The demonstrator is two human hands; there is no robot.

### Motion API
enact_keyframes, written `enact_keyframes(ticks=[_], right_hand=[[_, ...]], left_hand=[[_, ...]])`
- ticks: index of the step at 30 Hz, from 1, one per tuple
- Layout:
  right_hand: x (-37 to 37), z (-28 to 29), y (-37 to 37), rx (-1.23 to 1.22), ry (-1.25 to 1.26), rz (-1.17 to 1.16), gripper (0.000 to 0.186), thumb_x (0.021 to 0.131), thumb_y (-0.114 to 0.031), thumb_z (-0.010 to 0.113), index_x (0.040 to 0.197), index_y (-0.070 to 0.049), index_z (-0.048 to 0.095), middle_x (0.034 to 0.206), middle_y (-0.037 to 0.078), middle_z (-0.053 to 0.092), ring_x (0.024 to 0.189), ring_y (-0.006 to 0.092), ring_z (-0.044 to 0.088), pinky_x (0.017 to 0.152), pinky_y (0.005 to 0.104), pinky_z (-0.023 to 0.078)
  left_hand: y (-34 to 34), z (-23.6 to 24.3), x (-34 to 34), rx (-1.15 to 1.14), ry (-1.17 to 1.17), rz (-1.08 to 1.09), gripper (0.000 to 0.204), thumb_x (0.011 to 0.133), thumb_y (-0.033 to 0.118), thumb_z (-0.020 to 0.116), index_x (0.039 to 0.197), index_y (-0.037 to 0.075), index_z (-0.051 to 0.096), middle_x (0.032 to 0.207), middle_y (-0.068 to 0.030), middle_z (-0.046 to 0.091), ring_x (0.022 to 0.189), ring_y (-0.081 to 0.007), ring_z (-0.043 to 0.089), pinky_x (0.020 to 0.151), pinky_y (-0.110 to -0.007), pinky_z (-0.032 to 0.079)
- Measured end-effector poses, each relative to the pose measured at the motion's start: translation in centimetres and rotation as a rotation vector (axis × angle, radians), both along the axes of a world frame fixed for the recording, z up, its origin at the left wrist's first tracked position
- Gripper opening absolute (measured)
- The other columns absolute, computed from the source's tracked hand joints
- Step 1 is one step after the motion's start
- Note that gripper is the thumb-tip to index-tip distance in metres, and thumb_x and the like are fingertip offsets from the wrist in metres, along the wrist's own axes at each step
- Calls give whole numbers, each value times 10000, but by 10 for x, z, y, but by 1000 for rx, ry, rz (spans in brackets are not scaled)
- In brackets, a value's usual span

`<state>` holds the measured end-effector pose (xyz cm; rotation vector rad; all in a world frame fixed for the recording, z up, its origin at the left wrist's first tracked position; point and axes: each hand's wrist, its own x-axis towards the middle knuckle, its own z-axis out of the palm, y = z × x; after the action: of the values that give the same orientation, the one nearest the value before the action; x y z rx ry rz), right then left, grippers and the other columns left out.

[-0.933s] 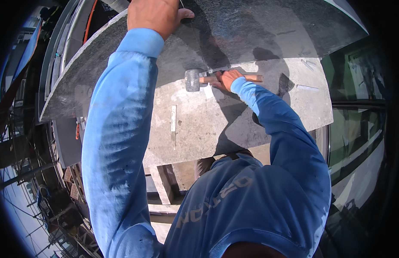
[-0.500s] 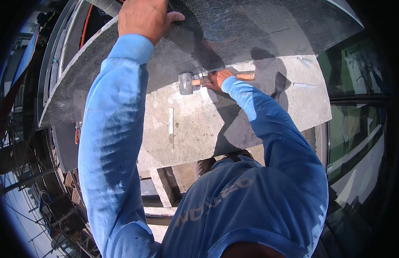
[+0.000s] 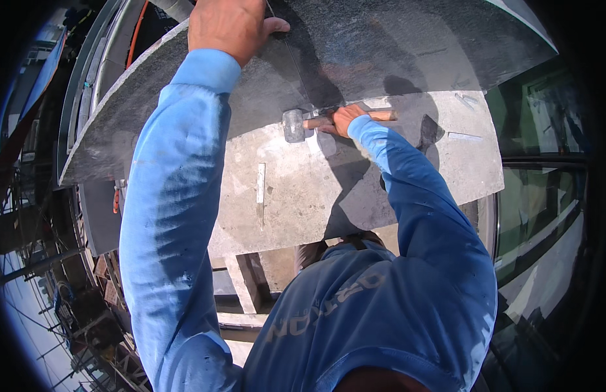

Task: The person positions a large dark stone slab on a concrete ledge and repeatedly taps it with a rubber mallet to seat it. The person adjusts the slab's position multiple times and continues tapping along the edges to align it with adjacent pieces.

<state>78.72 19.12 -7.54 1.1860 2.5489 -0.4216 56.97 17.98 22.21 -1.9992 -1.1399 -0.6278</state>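
Over the pale slab, mallet is in my right hand: fingers closed round the wooden handle, between the grey head and the butt. Head points left, butt sticks out to the right of my fist. Mallet sits just on my side of the dark slab's lower edge; can't tell if the head touches the pale slab.

Left hand is up at the far end of my reach, on the dark slab near its left edge. Thumb juts right across the face; fingers hidden, so can't tell how closed that grip is. Thin line runs down the face from near the thumb toward the mallet.

On the pale slab: one narrow strip lying lengthwise to me, below and left of the mallet head; another strip crosswise near the right edge. Glazing right, scaffolding down left.
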Motion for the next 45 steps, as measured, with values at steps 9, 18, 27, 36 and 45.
enact_keyframes(ticks=[9, 18, 27, 36, 45], right_hand=[[60, -11, -3, 145, 36, 337, 752, 924, -746, 445, 1165, -68, 663, 867, 170, 739, 859, 366, 726, 764, 473, 554], [8, -25, -29, 30, 32, -83, 797, 938, -766, 378, 1209, -69, 656, 965, 195, 745, 991, 381, 708, 876, 464, 545], [10, -5, 29, 129, -63, 149, 772, 920, -759, 433, 1141, -67, 697, 965, 189, 745, 941, 378, 716, 843, 468, 545], [31, -9, -40, 29, 33, 213, 748, 942, -730, 425, 1201, -71, 668, 951, 185, 748, 940, 381, 719, 808, 457, 552], [-13, -6, -16, 18, 86, -20, 771, 947, -750, 388, 1200, -67, 643, 907, 214, 741, 891, 404, 716, 792, 500, 559]], left_hand=[[-3, 1, 8, -56, -34, 27, 811, 626, 374, 887, 1278, 12, 568, 1106, -161, 648, 1023, -343, 625, 928, -481, 481], [-4, 2, 8, -7, -41, 18, 794, 620, 349, 886, 1269, 17, 573, 1094, -146, 643, 1020, -325, 623, 903, -455, 482], [-9, -1, 9, -107, 10, 78, 756, 685, 392, 845, 1280, 10, 577, 1094, -155, 637, 1000, -329, 609, 914, -476, 481], [-11, -2, 3, -52, -10, 32, 714, 732, 406, 812, 1283, 16, 580, 1133, -178, 637, 1053, -342, 608, 928, -490, 476], [-14, 10, 9, -178, -7, 155, 698, 701, 398, 826, 1240, 20, 597, 988, -164, 615, 944, -334, 603, 851, -481, 479]])
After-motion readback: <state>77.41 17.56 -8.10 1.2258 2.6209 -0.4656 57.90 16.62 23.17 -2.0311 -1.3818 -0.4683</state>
